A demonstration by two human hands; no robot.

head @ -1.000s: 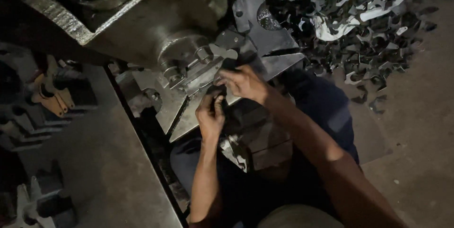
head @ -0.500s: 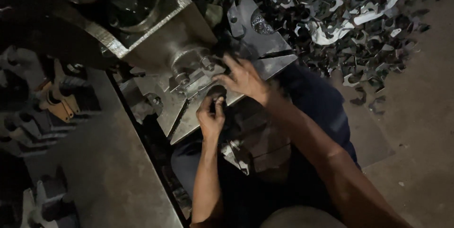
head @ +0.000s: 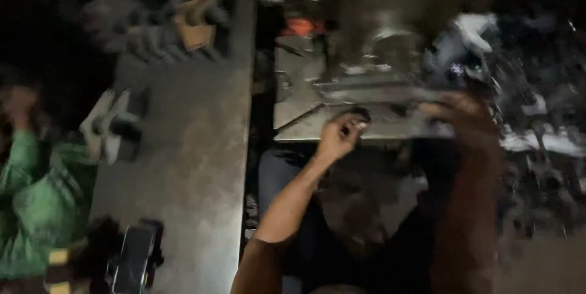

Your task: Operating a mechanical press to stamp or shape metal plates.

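Item: our left hand (head: 339, 136) pinches a small dark part (head: 360, 114) at the press plate (head: 342, 129), twelve o'clock. Right hand (head: 467, 120) blurred, grip unreadable. Scrap pile (head: 543, 141) at three o'clock; seating seemingly unfinished.

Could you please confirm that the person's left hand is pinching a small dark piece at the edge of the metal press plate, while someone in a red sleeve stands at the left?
Not quite: the head view shows the sleeve is green, not red. The left hand does pinch a small dark piece at the metal press plate.
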